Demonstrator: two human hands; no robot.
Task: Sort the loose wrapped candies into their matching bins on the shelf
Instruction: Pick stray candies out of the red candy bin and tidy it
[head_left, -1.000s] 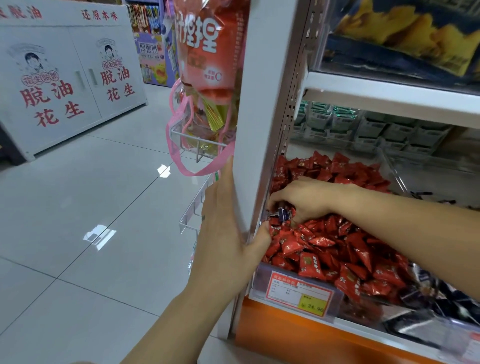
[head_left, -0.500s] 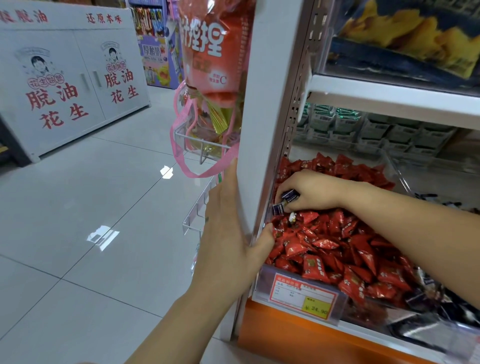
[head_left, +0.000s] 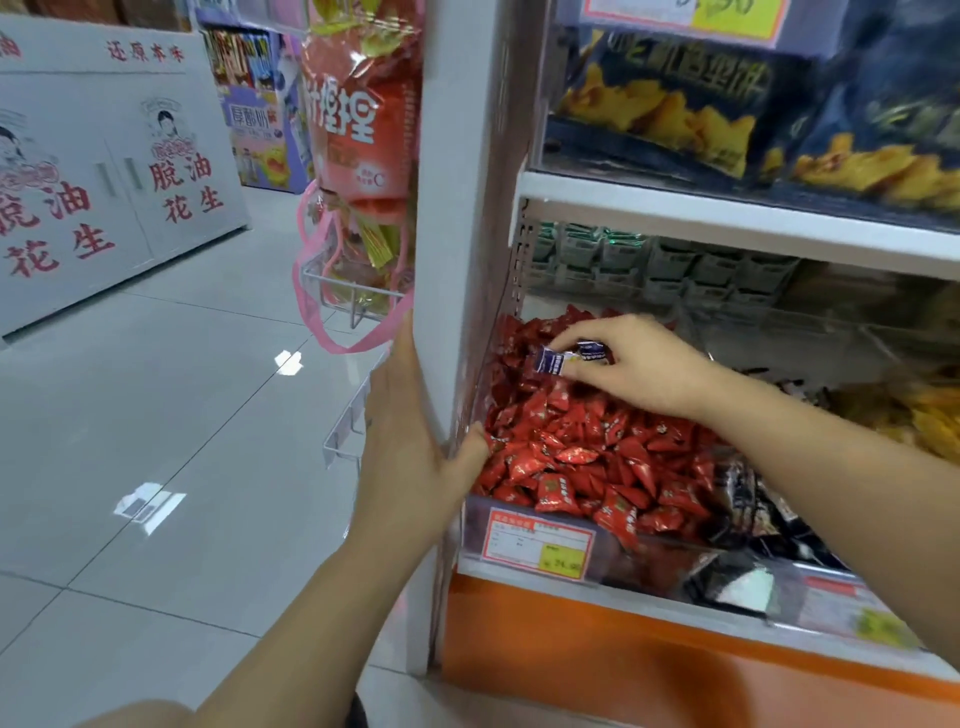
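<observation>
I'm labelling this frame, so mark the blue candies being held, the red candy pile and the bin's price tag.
blue candies (head_left: 548, 362): head view, on the front wrapper's face.
red candy pile (head_left: 587, 437): head view, middle of the heap.
price tag (head_left: 537, 543): head view, centre of the label.

We read red 脱油花生 on white cabinet (head_left: 130, 156) doors, 还原本味 along its top. Purple display stand (head_left: 254, 119): 厚, 奶, middle character unclear. White 捏捏 and letter C on hanging red bag (head_left: 358, 135). Price tag (head_left: 537, 543) on red-candy bin (head_left: 649, 551) front: 24 on yellow patch, rest blurred.
</observation>
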